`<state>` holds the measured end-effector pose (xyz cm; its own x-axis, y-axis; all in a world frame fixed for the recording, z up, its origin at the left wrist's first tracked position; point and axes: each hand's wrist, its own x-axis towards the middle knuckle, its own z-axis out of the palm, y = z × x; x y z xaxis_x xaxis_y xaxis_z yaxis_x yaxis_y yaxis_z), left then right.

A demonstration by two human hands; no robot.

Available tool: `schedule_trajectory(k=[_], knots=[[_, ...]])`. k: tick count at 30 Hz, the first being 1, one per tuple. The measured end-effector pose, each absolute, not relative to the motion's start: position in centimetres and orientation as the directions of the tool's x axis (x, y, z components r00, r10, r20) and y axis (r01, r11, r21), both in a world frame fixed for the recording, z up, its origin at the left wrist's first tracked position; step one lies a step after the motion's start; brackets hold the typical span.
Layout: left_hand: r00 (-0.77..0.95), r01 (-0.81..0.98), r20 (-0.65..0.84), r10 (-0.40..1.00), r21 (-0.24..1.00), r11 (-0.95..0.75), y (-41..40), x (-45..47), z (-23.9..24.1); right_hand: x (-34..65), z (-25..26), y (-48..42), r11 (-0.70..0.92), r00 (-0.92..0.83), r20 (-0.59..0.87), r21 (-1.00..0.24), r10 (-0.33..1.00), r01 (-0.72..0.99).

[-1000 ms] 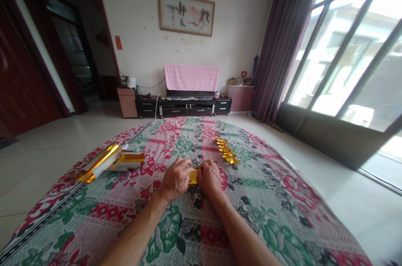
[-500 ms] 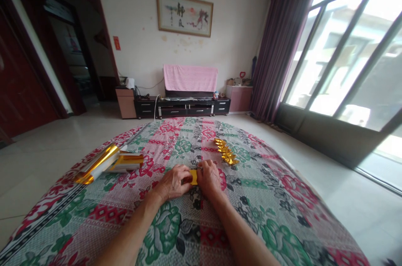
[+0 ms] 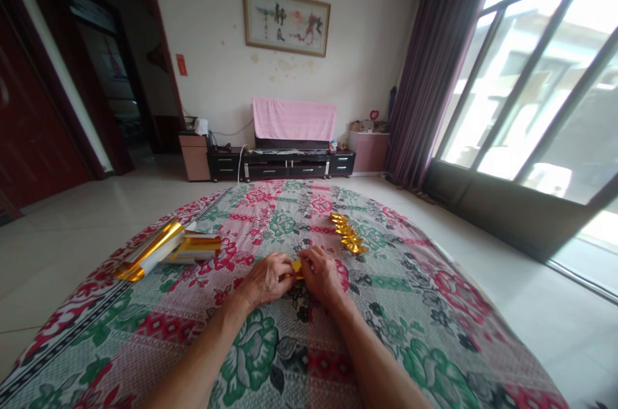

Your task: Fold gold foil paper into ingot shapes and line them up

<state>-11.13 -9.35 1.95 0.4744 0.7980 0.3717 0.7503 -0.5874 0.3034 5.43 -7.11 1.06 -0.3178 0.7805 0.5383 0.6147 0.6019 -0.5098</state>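
Both of my hands meet at the middle of the cloth-covered table around a small piece of gold foil paper [image 3: 297, 269]. My left hand [image 3: 268, 279] grips its left end with curled fingers. The fingers of my right hand [image 3: 320, 275] are closed on its right end. Much of the piece is hidden by the fingers, so its folds cannot be made out. Beyond my right hand, several folded gold paper ingots [image 3: 348, 234] stand in a slanting row. At the left lie loose sheets of gold foil paper [image 3: 153, 251], partly curled, with pale undersides showing.
A floral cloth [image 3: 261, 357] in red, green and grey covers the round table. Past its far edge stands a low black TV cabinet [image 3: 270, 171] with a pink towel [image 3: 294, 118] over the screen. Large windows [image 3: 531, 87] are at the right.
The fingers of my right hand have shifted slightly left over the gold paper, and less of it shows between my hands. The ingots and loose sheets stay where they were.
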Motion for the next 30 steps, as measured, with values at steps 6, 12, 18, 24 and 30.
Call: schedule_trajectory(k=[6,12,18,24,30], knots=[[0.441,0.74,0.427,0.789,0.325,-0.589,-9.0,-11.0,1.6,6.6,1.8,-7.9,0.642,-0.429,0.482,-0.495,0.764,0.585],[0.334,0.789,0.452,0.827,0.346,-0.508,-8.5,-10.7,1.1,7.0,1.5,-7.4,0.639,-0.425,0.486,-0.478,0.764,0.602],[0.222,0.772,0.45,0.865,0.461,-0.438,-8.0,-10.8,0.6,6.4,1.2,-7.0,0.572,-0.357,0.481,-0.437,0.801,0.694],[0.203,0.786,0.444,0.873,0.458,-0.416,-7.5,-10.8,0.0,6.0,0.9,-6.8,0.53,-0.318,0.48,-0.411,0.818,0.742],[0.207,0.846,0.423,0.882,0.375,-0.378,-7.6,-10.5,0.1,5.8,0.9,-6.7,0.496,-0.31,0.438,-0.415,0.844,0.763]])
